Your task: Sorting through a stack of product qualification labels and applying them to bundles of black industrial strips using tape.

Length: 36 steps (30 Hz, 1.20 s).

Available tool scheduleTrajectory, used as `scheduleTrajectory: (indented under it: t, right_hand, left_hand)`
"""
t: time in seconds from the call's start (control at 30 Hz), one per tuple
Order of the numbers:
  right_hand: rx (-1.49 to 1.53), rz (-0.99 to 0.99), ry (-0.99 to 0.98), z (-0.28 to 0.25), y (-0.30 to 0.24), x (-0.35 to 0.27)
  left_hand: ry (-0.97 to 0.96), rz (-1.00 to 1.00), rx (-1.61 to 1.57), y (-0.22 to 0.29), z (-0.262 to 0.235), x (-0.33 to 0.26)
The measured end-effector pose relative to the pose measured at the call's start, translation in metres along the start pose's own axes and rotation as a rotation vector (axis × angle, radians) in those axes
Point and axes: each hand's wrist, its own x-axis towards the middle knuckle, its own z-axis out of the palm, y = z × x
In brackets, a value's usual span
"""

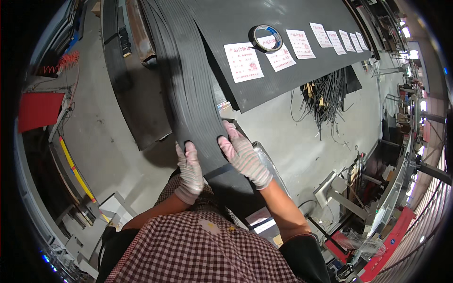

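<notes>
This is a factory workshop: a bare grey floor (pixel 101 129) spreads through the frame's middle, a red coiled hose (pixel 63 62) hangs at upper left, and beams (pixel 435 174) cross the right edge

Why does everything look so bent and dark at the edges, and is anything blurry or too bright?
In the head view, the fisheye lens bends straight edges toward the rim and the corners go black; lights at right glare white; the dark sheet shows a pale sheen at top; the strips look slightly smeared higher up; the gloves look fairly sharp.
</notes>
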Motion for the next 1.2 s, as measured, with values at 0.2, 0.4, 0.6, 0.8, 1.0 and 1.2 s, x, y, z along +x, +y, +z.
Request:
scheduleTrajectory:
  t: [0.2, 0.4, 0.6, 0.8, 1.0, 1.2]
  right_hand:
    - [0.284, 0.333, -0.059, -0.029, 0.017, -0.016]
    - [0.497, 0.359, -0.153, -0.049, 0.022, -0.013]
    - [0.562, 0.467, -0.194, -0.060, -0.004, -0.005]
    - [0.497, 0.592, -0.230, -0.055, 0.004, -0.008]
    - [0.459, 0.531, -0.172, -0.050, 0.011, -0.008]
    - [-0.429, -0.284, 0.175, -0.064, -0.030, 0.033]
  left_hand:
    - [-0.077, 0.121, 0.489, -0.023, 0.015, -0.010]
    - [-0.148, 0.010, 0.267, -0.023, 0.015, -0.036]
    - [-0.190, 0.142, 0.364, -0.031, 0.020, -0.038]
    - [-0.319, 0.264, 0.502, -0.048, 0.019, -0.028]
    - [-0.047, 0.356, 0.412, -0.018, 0.036, -0.011]
    - [-0.007, 0.298, 0.326, -0.014, 0.048, -0.004]
